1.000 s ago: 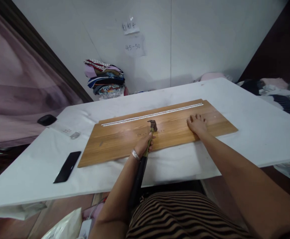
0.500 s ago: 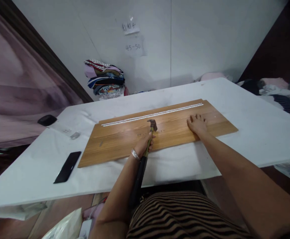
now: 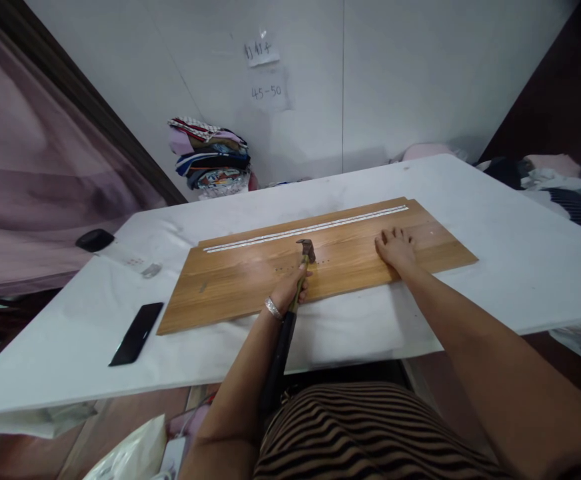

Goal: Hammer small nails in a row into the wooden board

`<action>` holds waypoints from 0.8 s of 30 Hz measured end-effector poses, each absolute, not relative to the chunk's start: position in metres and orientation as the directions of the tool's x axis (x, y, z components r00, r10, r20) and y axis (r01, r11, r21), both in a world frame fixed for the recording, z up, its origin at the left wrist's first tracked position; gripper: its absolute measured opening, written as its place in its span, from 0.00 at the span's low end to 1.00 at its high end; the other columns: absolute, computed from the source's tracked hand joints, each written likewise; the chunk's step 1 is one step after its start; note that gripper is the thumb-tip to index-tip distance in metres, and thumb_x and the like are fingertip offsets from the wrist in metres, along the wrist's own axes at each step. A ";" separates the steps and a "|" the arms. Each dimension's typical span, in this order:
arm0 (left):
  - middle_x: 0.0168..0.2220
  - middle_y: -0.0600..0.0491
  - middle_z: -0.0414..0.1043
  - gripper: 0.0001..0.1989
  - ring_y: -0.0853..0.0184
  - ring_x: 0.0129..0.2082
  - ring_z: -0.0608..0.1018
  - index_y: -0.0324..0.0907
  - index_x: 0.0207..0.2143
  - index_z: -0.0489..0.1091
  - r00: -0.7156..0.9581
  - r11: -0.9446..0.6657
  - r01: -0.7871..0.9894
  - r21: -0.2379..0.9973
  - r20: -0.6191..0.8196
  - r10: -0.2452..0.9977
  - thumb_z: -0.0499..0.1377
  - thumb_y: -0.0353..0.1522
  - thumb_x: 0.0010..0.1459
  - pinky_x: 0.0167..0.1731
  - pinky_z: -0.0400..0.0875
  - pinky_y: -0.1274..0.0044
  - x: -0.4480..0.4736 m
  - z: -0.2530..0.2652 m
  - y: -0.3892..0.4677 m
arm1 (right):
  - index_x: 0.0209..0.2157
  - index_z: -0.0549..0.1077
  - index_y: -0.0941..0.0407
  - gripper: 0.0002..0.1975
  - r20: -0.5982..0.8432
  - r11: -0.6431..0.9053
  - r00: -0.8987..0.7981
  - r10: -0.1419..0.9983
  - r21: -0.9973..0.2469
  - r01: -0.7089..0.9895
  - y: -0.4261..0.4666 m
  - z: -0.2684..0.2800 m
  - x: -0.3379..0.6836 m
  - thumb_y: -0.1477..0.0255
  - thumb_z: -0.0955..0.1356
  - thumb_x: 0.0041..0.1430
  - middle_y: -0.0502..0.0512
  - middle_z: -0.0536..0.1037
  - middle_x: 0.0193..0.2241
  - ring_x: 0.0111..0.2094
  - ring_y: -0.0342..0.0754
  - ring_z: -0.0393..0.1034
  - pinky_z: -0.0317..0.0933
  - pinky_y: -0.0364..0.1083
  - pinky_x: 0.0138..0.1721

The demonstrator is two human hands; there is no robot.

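My left hand (image 3: 290,288), with a bracelet on its wrist, is closed around the shaft of a claw hammer (image 3: 283,343). The hammer's dark metal head is over the middle of a brown wooden board (image 3: 240,290), and its long black grip points back toward my body. Close to the head runs a row of small dark dots, nails or holes; I cannot tell which. My right hand (image 3: 396,248) rests on the board's right part, fingers spread and slightly bent, holding nothing. Two thin white strips (image 3: 305,230) lie along the board's far side.
The board lies on a white-covered table (image 3: 360,333). A black phone (image 3: 136,333) is left of the board, with a clear plastic item (image 3: 125,257) with a black end behind it. Folded clothes (image 3: 213,157) are stacked by the wall. A white bag (image 3: 130,450) sits below the table.
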State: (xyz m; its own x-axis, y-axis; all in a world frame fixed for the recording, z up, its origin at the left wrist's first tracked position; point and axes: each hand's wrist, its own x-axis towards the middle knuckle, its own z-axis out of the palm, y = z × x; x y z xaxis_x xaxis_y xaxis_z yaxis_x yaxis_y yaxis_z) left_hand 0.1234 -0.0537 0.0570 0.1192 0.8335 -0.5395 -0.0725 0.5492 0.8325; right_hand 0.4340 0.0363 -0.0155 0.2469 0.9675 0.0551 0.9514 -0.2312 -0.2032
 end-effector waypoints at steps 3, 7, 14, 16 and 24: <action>0.18 0.63 0.60 0.24 0.78 0.11 0.61 0.39 0.38 0.68 0.117 0.558 -0.073 0.826 -0.549 0.828 0.61 0.52 0.58 0.11 0.52 0.82 0.123 0.056 -0.053 | 0.57 0.71 0.56 0.27 0.057 -0.224 0.239 0.969 -0.198 0.954 0.035 -0.014 0.434 0.59 0.53 0.70 0.69 0.66 0.63 0.63 0.64 0.55 0.49 0.63 0.60; 0.19 0.63 0.60 0.24 0.77 0.11 0.62 0.39 0.37 0.68 0.135 0.545 -0.081 0.835 -0.532 0.836 0.61 0.52 0.58 0.11 0.52 0.83 0.122 0.057 -0.054 | 0.58 0.71 0.57 0.27 0.063 -0.228 0.245 0.968 -0.196 0.954 0.034 -0.013 0.433 0.60 0.53 0.70 0.69 0.66 0.64 0.64 0.64 0.54 0.47 0.63 0.60; 0.18 0.63 0.60 0.23 0.78 0.11 0.60 0.39 0.37 0.68 0.108 0.555 -0.065 0.829 -0.548 0.830 0.60 0.51 0.60 0.11 0.52 0.82 0.123 0.057 -0.054 | 0.58 0.71 0.57 0.28 0.055 -0.230 0.245 0.968 -0.199 0.953 0.034 -0.012 0.433 0.60 0.53 0.70 0.69 0.66 0.64 0.64 0.63 0.55 0.48 0.63 0.61; 0.18 0.63 0.60 0.23 0.78 0.11 0.61 0.39 0.37 0.68 0.112 0.557 -0.062 0.828 -0.549 0.829 0.59 0.51 0.60 0.12 0.52 0.82 0.122 0.057 -0.055 | 0.59 0.71 0.57 0.28 0.048 -0.231 0.245 0.968 -0.197 0.953 0.034 -0.012 0.433 0.60 0.52 0.70 0.69 0.65 0.64 0.64 0.63 0.54 0.47 0.63 0.61; 0.19 0.63 0.60 0.23 0.78 0.11 0.61 0.40 0.36 0.68 0.129 0.549 -0.064 0.834 -0.538 0.833 0.60 0.52 0.59 0.12 0.52 0.83 0.123 0.056 -0.054 | 0.58 0.71 0.56 0.27 0.056 -0.228 0.243 0.968 -0.201 0.953 0.034 -0.014 0.433 0.59 0.53 0.70 0.69 0.65 0.64 0.65 0.64 0.54 0.48 0.64 0.60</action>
State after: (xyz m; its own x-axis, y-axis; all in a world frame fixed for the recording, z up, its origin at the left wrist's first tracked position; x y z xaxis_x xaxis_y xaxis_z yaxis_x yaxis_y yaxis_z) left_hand 0.1231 -0.0537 0.0559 0.1289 0.8328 -0.5384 -0.0639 0.5488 0.8335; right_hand 0.4332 0.0345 -0.0136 0.2432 0.9683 0.0562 0.9527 -0.2276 -0.2015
